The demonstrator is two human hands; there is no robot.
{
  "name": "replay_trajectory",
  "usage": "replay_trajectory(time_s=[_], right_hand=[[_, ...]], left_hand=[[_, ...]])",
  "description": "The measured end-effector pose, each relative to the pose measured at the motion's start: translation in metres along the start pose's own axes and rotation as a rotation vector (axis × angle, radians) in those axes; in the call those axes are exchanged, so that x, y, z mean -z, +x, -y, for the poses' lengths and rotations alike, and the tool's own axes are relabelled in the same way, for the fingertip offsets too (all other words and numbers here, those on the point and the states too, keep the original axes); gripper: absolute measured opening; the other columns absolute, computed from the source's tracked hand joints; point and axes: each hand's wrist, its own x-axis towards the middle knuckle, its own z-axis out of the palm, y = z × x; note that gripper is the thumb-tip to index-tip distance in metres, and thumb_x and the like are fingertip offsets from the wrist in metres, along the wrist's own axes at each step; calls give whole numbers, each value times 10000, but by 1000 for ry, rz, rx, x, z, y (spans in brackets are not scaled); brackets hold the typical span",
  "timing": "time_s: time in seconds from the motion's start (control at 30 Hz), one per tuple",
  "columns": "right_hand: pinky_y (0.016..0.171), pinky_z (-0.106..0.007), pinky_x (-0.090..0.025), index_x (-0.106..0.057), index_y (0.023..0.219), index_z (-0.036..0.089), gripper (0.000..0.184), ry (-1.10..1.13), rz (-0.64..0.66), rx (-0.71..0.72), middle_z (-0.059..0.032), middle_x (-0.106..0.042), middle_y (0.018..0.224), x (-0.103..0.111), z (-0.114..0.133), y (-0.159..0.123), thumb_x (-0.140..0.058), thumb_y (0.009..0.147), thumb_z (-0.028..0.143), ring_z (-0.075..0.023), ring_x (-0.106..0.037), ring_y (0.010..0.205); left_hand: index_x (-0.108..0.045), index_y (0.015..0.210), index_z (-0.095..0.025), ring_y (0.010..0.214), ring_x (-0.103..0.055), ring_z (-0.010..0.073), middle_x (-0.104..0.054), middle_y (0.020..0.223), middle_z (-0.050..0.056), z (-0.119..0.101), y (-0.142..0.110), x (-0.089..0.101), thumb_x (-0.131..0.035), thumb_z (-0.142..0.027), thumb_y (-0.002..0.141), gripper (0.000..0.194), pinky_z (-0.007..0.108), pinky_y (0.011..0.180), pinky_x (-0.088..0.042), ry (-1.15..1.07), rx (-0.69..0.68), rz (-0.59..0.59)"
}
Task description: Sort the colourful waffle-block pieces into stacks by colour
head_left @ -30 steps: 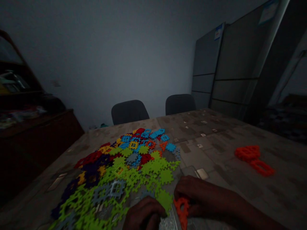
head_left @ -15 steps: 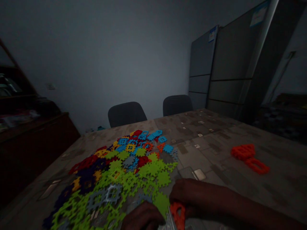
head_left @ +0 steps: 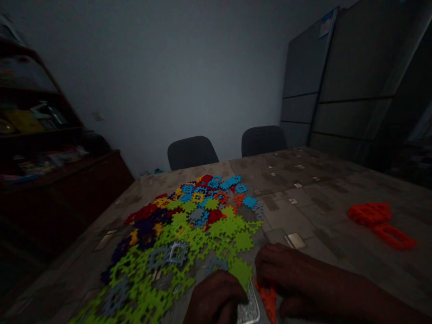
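Note:
My right hand (head_left: 283,272) is closed around an orange interlocking plastic building piece (head_left: 269,303) at the bottom edge of the view. Its fingers cover the upper part of the piece. Just left of it, my left hand (head_left: 216,294) has curled fingers, and whatever they may hold is hidden. A pale-rimmed grey patch (head_left: 250,308) shows between the two hands. Beside the left hand lies a solid lime-green piece (head_left: 240,270), at the edge of a wide spread of lime-green pieces (head_left: 199,238).
Farther back in the heap are blue pieces (head_left: 230,182), red pieces (head_left: 143,213) and dark purple pieces (head_left: 146,237). Joined orange pieces (head_left: 369,213) lie at the right on the patterned tabletop (head_left: 317,189). Two dark chairs (head_left: 193,152) stand behind the table, and a shelf cabinet (head_left: 97,173) at the left.
The view has turned left, so everything sits farther right in the picture. The orange piece has tilted in my right hand and shows a narrower side. Both hands stay close together.

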Motion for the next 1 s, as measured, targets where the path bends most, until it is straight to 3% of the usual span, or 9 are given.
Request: replay_trajectory(time_s=[0.17, 0.3, 0.43, 0.67, 0.9, 1.0], right_hand=[[951, -368, -468, -657, 1048, 231, 110, -53, -41, 34, -69, -684, 1134, -6, -3, 6, -725, 966, 258, -240, -618, 1091], [878, -342, -474, -628, 981, 229, 64, -95, -57, -17, -48, -673, 1093, -8, -12, 2, -688, 987, 252, -216, -609, 1025], [889, -361, -478, -614, 1052, 238, 107, -57, -62, -44, -62, -669, 1115, -6, -14, -2, -680, 994, 299, -225, -599, 1027], [948, -397, -494, -585, 1309, 235, 362, -57, 4, -84, -92, -672, 1224, -10, -12, 4, -715, 972, 262, -247, -607, 1111], [883, -360, -520, -630, 1226, 223, 323, -10, -7, -115, -90, -693, 1183, -17, -20, 7, -755, 928, 230, -236, -646, 1052], [881, -349, -520, -637, 1188, 238, 280, 52, -23, -61, -75, -697, 1177, -17, -21, 7, -743, 929, 227, -227, -651, 1048]], left_hand=[[-729, 984, -214, 769, -749, 155, -757, 859, 55, -4, 5, 1, -479, -2, 892, 340, 202, 691, -568, -9, 28, -53], [-737, 953, -206, 768, -745, 165, -754, 842, 62, -6, 5, 1, -471, -54, 923, 308, 214, 687, -566, -6, 46, -51], [-747, 939, -195, 765, -745, 169, -757, 834, 74, -6, 5, 0, -466, -60, 931, 311, 217, 686, -566, -10, 58, -58], [-750, 954, -194, 752, -746, 170, -767, 837, 76, -3, 4, -1, -467, -30, 896, 332, 223, 672, -570, -13, 28, -52], [-752, 937, -199, 720, -746, 162, -768, 810, 68, 7, 0, -3, -477, -8, 889, 338, 210, 648, -572, 7, 12, -29], [-753, 949, -204, 733, -745, 158, -766, 826, 64, 11, -3, -3, -481, -7, 889, 341, 205, 649, -565, -4, 20, -8]])
